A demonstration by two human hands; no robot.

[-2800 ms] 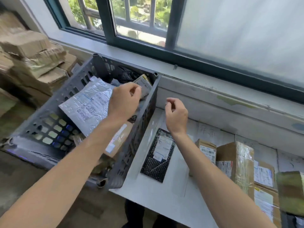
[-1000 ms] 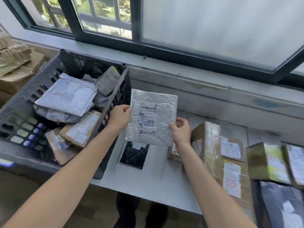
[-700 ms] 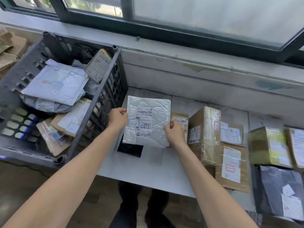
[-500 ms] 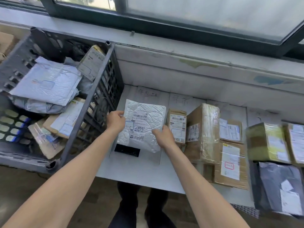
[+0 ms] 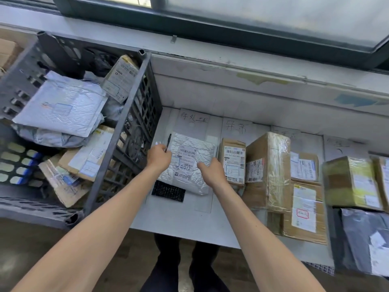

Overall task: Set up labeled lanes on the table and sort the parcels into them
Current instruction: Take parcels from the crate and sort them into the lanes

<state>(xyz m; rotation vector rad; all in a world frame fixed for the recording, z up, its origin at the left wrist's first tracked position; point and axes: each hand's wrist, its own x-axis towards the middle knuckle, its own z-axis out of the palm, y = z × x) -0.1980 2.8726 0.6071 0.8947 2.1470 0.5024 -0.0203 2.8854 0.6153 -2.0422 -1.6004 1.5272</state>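
A white bubble mailer [image 5: 190, 153] with a barcode label lies in the leftmost lane of the white table [image 5: 179, 218], over a black mailer [image 5: 168, 191] whose near end sticks out. My left hand [image 5: 158, 158] pinches the white mailer's left edge. My right hand [image 5: 211, 171] rests on its right side with fingers loosely spread. Handwritten paper lane labels [image 5: 194, 120] lie along the table's far edge. A thin black pen-like stick [image 5: 169, 141] shows just beyond my left hand.
A dark plastic crate [image 5: 128, 131] left of the table holds several mailers and small boxes. Right of the white mailer stand a small carton [image 5: 232, 159], a taped carton [image 5: 271, 169] and more boxes and grey bags. A wall and window sill run behind.
I lifted the white mailer out of the crate with both hands, carried it right and lowered it onto the leftmost lane, over the black mailer. The view has tilted down.
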